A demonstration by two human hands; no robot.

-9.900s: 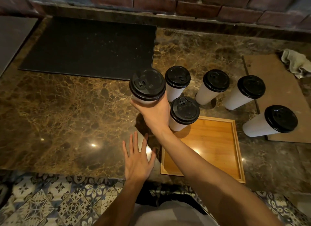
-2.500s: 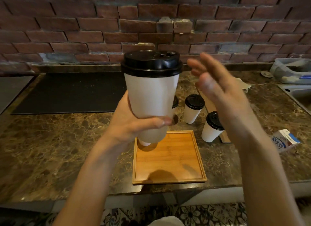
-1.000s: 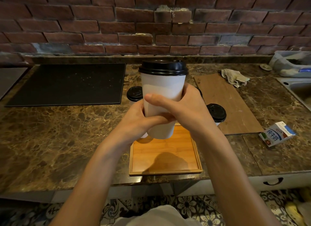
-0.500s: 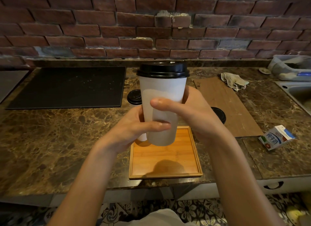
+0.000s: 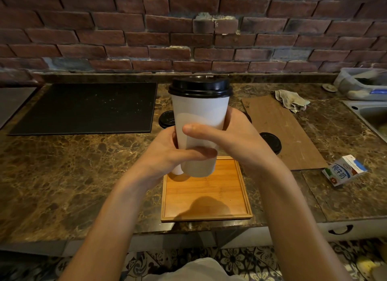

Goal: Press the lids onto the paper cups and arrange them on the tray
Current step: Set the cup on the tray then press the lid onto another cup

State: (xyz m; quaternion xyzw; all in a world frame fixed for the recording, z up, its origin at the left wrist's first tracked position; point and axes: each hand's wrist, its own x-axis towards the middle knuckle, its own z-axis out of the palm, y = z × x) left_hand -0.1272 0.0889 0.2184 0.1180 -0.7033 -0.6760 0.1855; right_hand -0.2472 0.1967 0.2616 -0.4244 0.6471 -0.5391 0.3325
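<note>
- A white paper cup (image 5: 199,121) is held upright in the air in both hands, above the near edge of the countertop (image 5: 73,165).
- Its black lid (image 5: 200,88) sits on the rim and looks level all round. (How firmly it is seated cannot be told from this angle.)
- The left hand (image 5: 165,155) wraps the lower part of the cup from the left, with the thumb laid across the front near the base.
- The right hand (image 5: 240,142) wraps the cup from the right a little higher up, its thumb lying across the front just above the left thumb. The fingers of both hands curl behind the cup, out of sight.
- The cup's base shows in front of the far edge of the wooden tray (image 5: 209,188) without touching it.
- The tray lies flat at the near edge of the countertop, with the hands' shadow on its near half.
- A white cup base (image 5: 177,170) shows under the left hand at the tray's far-left corner, and a second black lid (image 5: 166,118) shows beyond that hand. (The hand hides whether they are one cup.)
- A third black lid (image 5: 270,142) shows past the right wrist, at the left edge of a brown board (image 5: 280,125).
- A crumpled cloth (image 5: 291,99) lies at the board's far end.
- A black mat (image 5: 83,108) covers the far-left part of the countertop.
- A milk carton (image 5: 343,170) lies on its side toward the right edge, near a sink (image 5: 371,115).
</note>
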